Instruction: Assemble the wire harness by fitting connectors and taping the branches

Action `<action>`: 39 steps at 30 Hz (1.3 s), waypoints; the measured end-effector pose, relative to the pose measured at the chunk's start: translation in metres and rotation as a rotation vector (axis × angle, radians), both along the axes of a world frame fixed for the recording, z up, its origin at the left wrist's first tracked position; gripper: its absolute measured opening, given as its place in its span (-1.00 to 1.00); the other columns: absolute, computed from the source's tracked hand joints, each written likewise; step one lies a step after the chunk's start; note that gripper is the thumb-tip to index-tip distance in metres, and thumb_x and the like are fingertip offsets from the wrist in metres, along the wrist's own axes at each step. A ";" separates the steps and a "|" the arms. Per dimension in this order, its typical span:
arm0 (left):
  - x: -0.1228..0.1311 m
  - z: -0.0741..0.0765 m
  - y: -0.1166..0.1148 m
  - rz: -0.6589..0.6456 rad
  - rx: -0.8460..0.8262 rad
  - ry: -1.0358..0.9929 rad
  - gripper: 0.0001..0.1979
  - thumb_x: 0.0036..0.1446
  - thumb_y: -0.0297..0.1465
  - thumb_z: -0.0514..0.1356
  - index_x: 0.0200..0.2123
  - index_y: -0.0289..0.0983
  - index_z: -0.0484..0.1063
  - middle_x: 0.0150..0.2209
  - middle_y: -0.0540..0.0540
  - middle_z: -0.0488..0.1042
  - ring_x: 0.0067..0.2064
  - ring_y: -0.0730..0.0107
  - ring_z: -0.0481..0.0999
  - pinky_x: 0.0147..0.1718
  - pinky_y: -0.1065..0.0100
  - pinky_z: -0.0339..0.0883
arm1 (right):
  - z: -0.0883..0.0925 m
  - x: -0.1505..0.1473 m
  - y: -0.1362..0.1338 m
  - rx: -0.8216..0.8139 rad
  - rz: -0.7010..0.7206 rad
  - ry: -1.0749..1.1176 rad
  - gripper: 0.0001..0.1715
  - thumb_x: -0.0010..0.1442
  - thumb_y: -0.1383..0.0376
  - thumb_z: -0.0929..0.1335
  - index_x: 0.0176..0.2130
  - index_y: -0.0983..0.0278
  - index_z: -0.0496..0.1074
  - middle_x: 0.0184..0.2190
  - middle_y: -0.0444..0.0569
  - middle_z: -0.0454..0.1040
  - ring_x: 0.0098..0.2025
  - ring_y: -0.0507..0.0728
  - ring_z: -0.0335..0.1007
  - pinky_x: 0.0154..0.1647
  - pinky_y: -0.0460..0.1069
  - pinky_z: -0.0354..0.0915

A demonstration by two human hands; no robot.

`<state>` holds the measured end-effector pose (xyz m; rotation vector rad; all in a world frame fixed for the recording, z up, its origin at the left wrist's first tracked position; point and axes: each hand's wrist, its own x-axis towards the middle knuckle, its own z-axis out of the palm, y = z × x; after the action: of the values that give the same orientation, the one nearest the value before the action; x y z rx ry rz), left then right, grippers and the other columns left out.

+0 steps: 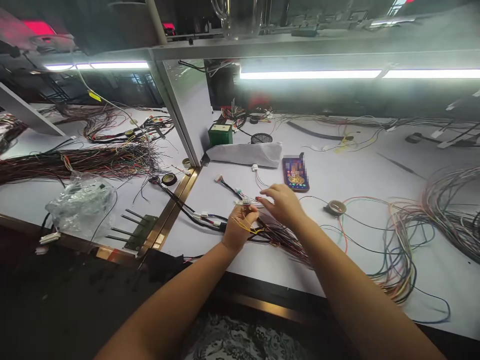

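Observation:
My left hand (238,229) is closed around a small white connector (245,201) with thin yellow and dark wires trailing from it. My right hand (282,202) reaches in from the right, its fingertips pinched at the same connector, apparently on a wire. Both hands hover over a wire harness (277,235) of dark and red strands lying on the white table (360,180). More white connectors (202,216) on black sheathed cable lie just left of my left hand.
A phone (295,173) lies beyond my hands, next to a folded white cloth (245,153) and a green box (220,134). Tape rolls (335,207) sit nearby. Coloured wire loops (405,250) spread at right. A plastic bag (80,202) and a pin jig (140,232) lie left.

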<state>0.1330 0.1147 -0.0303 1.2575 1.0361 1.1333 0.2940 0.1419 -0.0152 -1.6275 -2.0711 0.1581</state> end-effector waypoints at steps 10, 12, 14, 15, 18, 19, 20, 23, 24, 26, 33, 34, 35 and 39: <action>-0.038 0.012 0.028 0.018 0.374 0.934 -0.76 0.12 -0.21 0.16 -0.37 -0.27 0.48 -0.31 -0.14 0.50 -0.16 0.24 0.43 -0.10 0.28 0.23 | 0.000 -0.015 0.015 -0.091 -0.065 0.423 -0.74 0.26 0.19 0.15 -0.28 0.25 0.32 -0.22 0.04 0.46 -0.11 0.15 0.34 -0.06 0.10 0.24; -0.038 0.010 0.039 0.002 0.304 1.161 -0.66 0.11 -0.11 0.13 -0.43 -0.27 0.48 -0.34 -0.17 0.50 -0.17 0.16 0.45 -0.13 0.24 0.23 | 0.001 -0.003 -0.003 -0.134 -0.036 0.820 -0.73 0.31 0.12 0.10 -0.21 0.21 0.22 -0.27 -0.03 0.46 -0.18 0.10 0.39 -0.10 0.08 0.30; -0.034 0.009 0.048 -0.054 0.235 1.304 -0.59 0.09 -0.04 0.10 -0.46 -0.26 0.48 -0.38 -0.18 0.50 -0.22 0.12 0.47 -0.18 0.21 0.23 | 0.000 0.004 -0.022 -0.203 0.010 1.259 -0.78 0.28 0.08 0.18 -0.24 0.17 0.18 -0.38 -0.13 0.44 -0.26 0.07 0.40 -0.10 0.09 0.32; -0.032 0.009 0.050 -0.087 0.216 1.325 -0.58 0.08 -0.02 0.10 -0.45 -0.25 0.48 -0.40 -0.18 0.50 -0.24 0.11 0.47 -0.20 0.21 0.22 | -0.001 0.005 -0.029 -0.227 0.016 1.410 -0.79 0.25 0.08 0.23 -0.26 0.16 0.18 -0.42 -0.16 0.42 -0.29 0.06 0.39 -0.10 0.08 0.32; -0.027 0.013 0.051 -0.139 0.222 1.247 -0.61 0.08 -0.03 0.11 -0.28 -0.22 0.49 -0.34 -0.16 0.51 -0.24 0.12 0.47 -0.21 0.21 0.20 | -0.004 0.003 -0.040 -0.208 -0.029 1.530 -0.81 0.22 0.12 0.29 -0.25 0.15 0.20 -0.43 -0.19 0.41 -0.32 0.03 0.37 -0.10 0.05 0.31; -0.026 0.014 0.050 -0.149 0.227 1.214 -0.62 0.10 -0.05 0.10 -0.24 -0.22 0.48 -0.33 -0.15 0.51 -0.24 0.15 0.47 -0.20 0.22 0.20 | -0.005 0.002 -0.040 -0.192 -0.037 1.531 -0.81 0.22 0.13 0.29 -0.23 0.15 0.21 -0.42 -0.18 0.41 -0.31 0.03 0.37 -0.10 0.05 0.31; -0.025 0.016 0.047 -0.153 0.236 1.189 -0.64 0.13 -0.08 0.08 -0.25 -0.23 0.48 -0.34 -0.15 0.51 -0.25 0.17 0.46 -0.20 0.22 0.20 | -0.006 0.000 -0.039 -0.178 -0.034 1.522 -0.80 0.21 0.13 0.29 -0.20 0.15 0.22 -0.43 -0.18 0.40 -0.31 0.04 0.37 -0.10 0.06 0.31; -0.024 0.020 0.036 -0.151 0.252 1.033 -0.72 0.17 -0.23 0.07 -0.27 -0.29 0.47 -0.37 -0.14 0.48 -0.28 0.24 0.45 -0.21 0.26 0.24 | -0.011 -0.004 -0.033 -0.183 -0.008 1.450 -0.71 0.22 0.11 0.29 -0.09 0.18 0.27 -0.42 -0.16 0.39 -0.27 0.05 0.38 -0.03 0.09 0.27; -0.024 0.021 0.033 -0.174 0.231 0.908 -0.73 0.17 -0.27 0.07 -0.19 -0.29 0.45 -0.35 -0.13 0.48 -0.28 0.28 0.45 -0.22 0.28 0.26 | -0.014 -0.005 -0.031 -0.187 -0.012 1.414 -0.68 0.22 0.10 0.28 -0.07 0.20 0.29 -0.41 -0.14 0.40 -0.24 0.06 0.38 0.01 0.10 0.24; -0.024 0.025 0.026 -0.275 0.174 0.612 -0.67 0.17 -0.34 0.07 0.00 -0.27 0.36 -0.26 -0.11 0.48 -0.27 0.35 0.47 -0.23 0.34 0.31 | -0.019 -0.007 -0.029 -0.184 -0.039 1.338 -0.66 0.22 0.10 0.29 -0.07 0.22 0.33 -0.38 -0.12 0.42 -0.19 0.06 0.37 0.06 0.10 0.19; -0.028 0.026 -0.002 -0.811 0.583 0.609 -0.61 0.14 -0.57 -0.01 -0.06 -0.22 0.48 0.02 -0.17 0.45 0.03 0.25 0.42 0.03 0.20 0.26 | -0.031 -0.008 -0.025 -0.175 -0.087 1.341 -0.71 0.23 0.10 0.28 -0.12 0.21 0.31 -0.38 -0.13 0.43 -0.21 0.05 0.36 -0.02 0.05 0.20; -0.029 0.022 -0.006 -0.823 0.630 0.659 -0.59 0.14 -0.60 -0.03 -0.05 -0.22 0.48 0.05 -0.18 0.44 0.06 0.23 0.41 0.05 0.16 0.24 | -0.032 -0.008 -0.025 -0.172 -0.094 1.347 -0.71 0.23 0.09 0.28 -0.12 0.21 0.31 -0.38 -0.14 0.43 -0.24 0.04 0.35 -0.03 0.04 0.21; -0.029 0.018 -0.009 -0.813 0.657 0.693 -0.57 0.14 -0.61 -0.05 -0.03 -0.23 0.47 0.07 -0.17 0.42 0.08 0.23 0.40 0.07 0.14 0.23 | -0.032 -0.008 -0.025 -0.173 -0.096 1.347 -0.71 0.23 0.09 0.28 -0.12 0.22 0.31 -0.39 -0.14 0.43 -0.26 0.04 0.35 -0.03 0.04 0.21; -0.034 0.008 -0.011 -0.738 0.676 0.663 -0.50 0.15 -0.65 -0.09 0.04 -0.18 0.40 0.08 -0.10 0.42 0.09 0.36 0.39 0.10 0.21 0.23 | -0.030 -0.008 -0.026 -0.180 -0.069 1.304 -0.71 0.23 0.09 0.28 -0.13 0.22 0.33 -0.38 -0.13 0.43 -0.21 0.06 0.36 0.01 0.07 0.18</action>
<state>0.0989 0.1037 -0.0219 2.4085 0.5146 0.4706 0.2859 0.1158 -0.0451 -1.1140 -0.9851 1.0705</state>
